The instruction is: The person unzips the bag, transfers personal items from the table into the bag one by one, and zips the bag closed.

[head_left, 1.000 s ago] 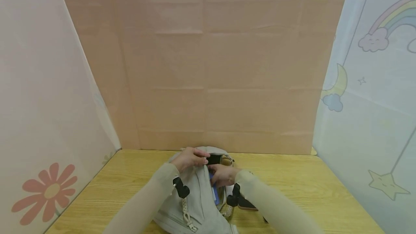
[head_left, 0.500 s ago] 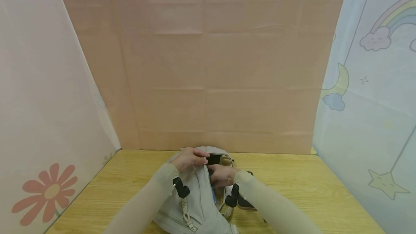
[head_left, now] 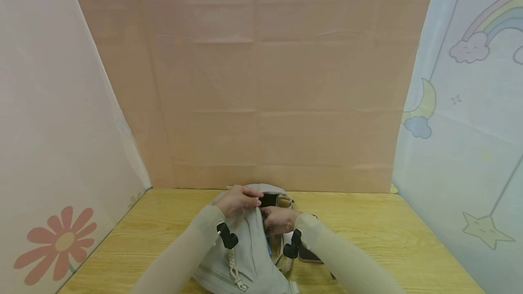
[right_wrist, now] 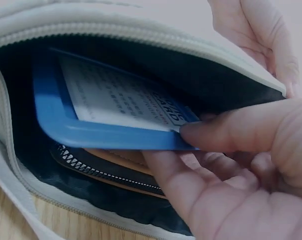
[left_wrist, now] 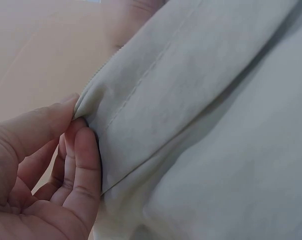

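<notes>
Yellow table [head_left: 367,244] held up a pale bag [head_left: 241,253].
The left hand [head_left: 238,199] pinched its edge [left_wrist: 93,82]; the right hand [right_wrist: 246,175] gripped a blue card holder [right_wrist: 106,135] inside it, over a zip pouch [right_wrist: 111,174].

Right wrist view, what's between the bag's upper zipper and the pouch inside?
The blue card holder, pinched by the right hand; the right wrist view shows it.

Gap above card holder [right_wrist: 101,136] (pouch [right_wrist: 111,172] blocks below).
</notes>
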A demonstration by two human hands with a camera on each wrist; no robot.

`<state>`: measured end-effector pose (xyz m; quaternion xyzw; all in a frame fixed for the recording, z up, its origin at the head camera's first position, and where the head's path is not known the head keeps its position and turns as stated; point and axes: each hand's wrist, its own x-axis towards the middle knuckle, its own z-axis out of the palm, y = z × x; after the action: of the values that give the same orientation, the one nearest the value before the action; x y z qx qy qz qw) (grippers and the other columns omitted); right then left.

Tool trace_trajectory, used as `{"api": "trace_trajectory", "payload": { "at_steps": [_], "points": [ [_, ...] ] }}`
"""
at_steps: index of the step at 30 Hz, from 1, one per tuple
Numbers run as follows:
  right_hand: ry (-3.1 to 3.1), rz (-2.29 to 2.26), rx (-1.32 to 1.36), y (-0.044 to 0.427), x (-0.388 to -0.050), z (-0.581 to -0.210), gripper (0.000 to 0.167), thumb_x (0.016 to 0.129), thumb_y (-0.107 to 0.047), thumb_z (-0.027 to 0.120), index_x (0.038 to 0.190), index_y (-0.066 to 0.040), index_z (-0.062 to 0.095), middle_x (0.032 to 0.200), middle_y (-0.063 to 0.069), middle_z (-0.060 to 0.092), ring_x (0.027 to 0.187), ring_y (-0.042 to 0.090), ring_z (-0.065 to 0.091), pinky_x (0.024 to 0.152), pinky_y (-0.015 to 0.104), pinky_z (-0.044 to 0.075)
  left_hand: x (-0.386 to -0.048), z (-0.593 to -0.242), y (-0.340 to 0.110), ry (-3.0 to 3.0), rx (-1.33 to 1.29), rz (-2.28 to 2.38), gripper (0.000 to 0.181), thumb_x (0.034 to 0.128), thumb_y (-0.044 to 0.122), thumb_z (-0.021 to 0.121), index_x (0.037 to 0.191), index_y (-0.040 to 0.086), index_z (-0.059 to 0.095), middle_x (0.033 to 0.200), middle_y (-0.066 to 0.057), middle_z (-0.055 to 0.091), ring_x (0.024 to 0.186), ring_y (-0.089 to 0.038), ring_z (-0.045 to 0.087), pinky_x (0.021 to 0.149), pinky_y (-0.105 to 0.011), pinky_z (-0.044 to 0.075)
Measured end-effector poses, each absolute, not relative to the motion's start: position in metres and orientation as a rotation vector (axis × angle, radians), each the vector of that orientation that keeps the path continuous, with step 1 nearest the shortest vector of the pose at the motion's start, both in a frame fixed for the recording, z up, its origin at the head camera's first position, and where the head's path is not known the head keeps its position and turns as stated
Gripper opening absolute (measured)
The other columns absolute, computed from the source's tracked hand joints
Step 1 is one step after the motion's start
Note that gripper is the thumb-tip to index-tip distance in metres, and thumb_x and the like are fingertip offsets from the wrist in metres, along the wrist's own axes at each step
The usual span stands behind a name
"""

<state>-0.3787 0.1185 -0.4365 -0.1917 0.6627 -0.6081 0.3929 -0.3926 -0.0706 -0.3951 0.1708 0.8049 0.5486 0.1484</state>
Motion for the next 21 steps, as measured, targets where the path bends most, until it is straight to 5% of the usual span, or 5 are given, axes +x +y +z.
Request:
{"api": "trace_trajectory", "payload": {
  "at_steps": [21],
  "points": [
    [1.674, -1.541, -0.494, 0.1180, -0.3815, -0.4383, 0.065, 0.080, 0.019, 0.044, 0.142, 0.003, 0.033, 0.116, 0.006, 0.053, 0.102, 0.016, 0.053, 0.089, 0.032, 0.047, -0.3891, -0.3939, -0.0723, 2.305, 0.483, 1.595, 0.034, 0.0882, 0.013, 0.071, 0.120, 0.000, 0.067, 0.123, -0.010, 0.065, 0.093, -0.014, 0.065, 0.086, -0.035, 0.054]
  ]
}}
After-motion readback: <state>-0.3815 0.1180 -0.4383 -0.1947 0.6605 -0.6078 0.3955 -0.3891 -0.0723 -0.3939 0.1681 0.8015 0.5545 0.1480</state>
